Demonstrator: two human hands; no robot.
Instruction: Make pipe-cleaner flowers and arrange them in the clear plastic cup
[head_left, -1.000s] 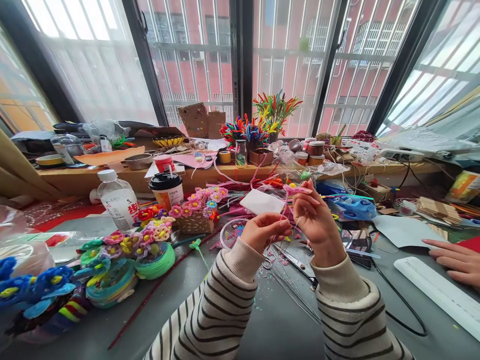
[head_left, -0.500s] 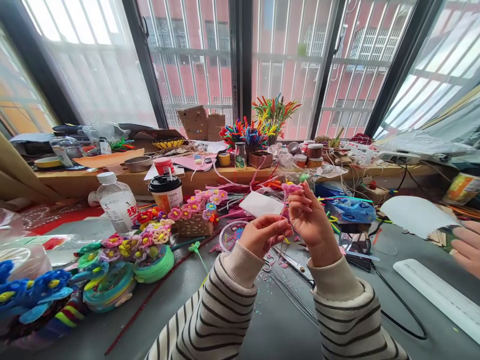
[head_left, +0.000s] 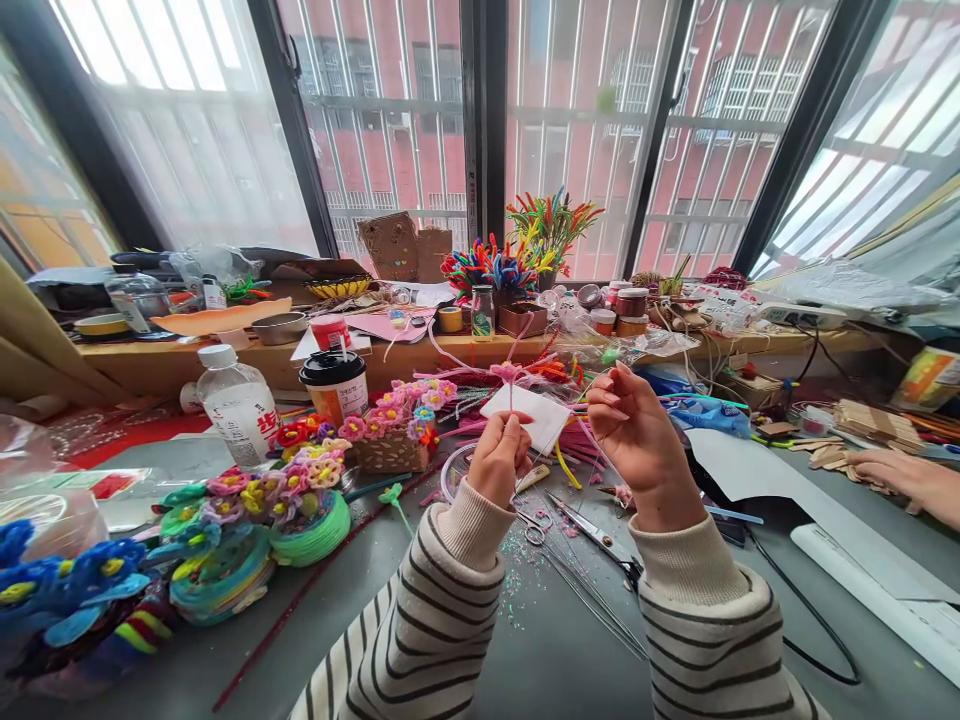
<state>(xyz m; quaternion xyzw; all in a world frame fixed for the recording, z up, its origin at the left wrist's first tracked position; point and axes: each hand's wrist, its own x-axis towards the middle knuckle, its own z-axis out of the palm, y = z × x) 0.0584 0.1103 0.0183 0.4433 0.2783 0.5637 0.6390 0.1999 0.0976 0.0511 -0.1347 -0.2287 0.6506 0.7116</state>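
Observation:
My left hand (head_left: 501, 455) is closed round the stem of a pink pipe-cleaner flower (head_left: 507, 371), which stands upright above the fist. To its right, my right hand (head_left: 636, 435) is raised with thumb and forefinger pinched together. A faint thin wire (head_left: 559, 440) seems to run from the left hand up toward these fingertips. Behind the left hand lies a white sheet (head_left: 536, 415). Below the hands are scissors (head_left: 592, 530), smaller scissors (head_left: 535, 528) and several loose thin wires (head_left: 592, 595) on the grey table (head_left: 555, 680).
Pipe-cleaner flower pots (head_left: 311, 525), a bottle (head_left: 236, 405) and a lidded cup (head_left: 335, 385) stand at left. A box of pink flowers (head_left: 390, 450) is behind. At right, another person's hand (head_left: 911, 478) touches wooden pieces beside white paper (head_left: 750, 462) and a long white bar (head_left: 870, 585).
The flower has moved left, now in my left hand and apart from my right. My hands have separated. The other person's hand moved to the wooden pieces, and the white paper shifted.

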